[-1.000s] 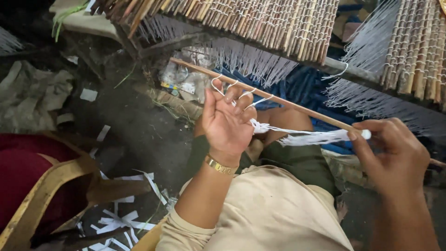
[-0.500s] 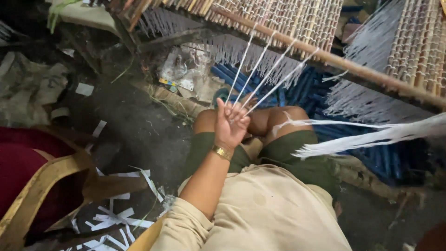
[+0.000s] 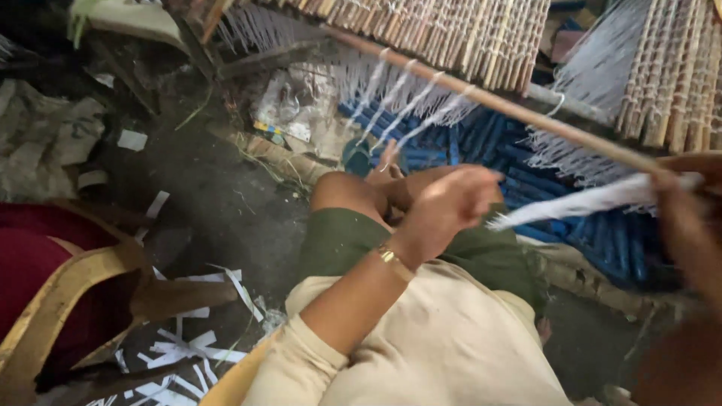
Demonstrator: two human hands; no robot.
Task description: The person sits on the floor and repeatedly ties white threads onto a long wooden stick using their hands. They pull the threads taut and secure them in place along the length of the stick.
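My left hand [image 3: 449,207] hovers over my knee with its fingers curled shut; I cannot see whether a thread is pinched in them. My right hand [image 3: 681,203], blurred at the right edge, is closed on a bundle of white strands [image 3: 587,201] whose loose end reaches almost to the left hand. A long wooden stick [image 3: 519,111] slants across above both hands. Three white strands [image 3: 410,98] hang from the stick toward my knee. Behind the stick hangs a woven reed mat [image 3: 459,30] with white fringe.
Blue rods [image 3: 594,240] lie on the ground under the mat. A wooden chair [image 3: 71,289] with a red seat stands at the left, with white paper strips [image 3: 180,349] scattered beside it. A crumpled plastic bag [image 3: 289,105] lies beyond my knee. A second mat [image 3: 669,68] hangs at the right.
My left hand has dropped from the raised strands and curled shut over my knee. My right hand has come back into view with the white bundle. The view has shifted.
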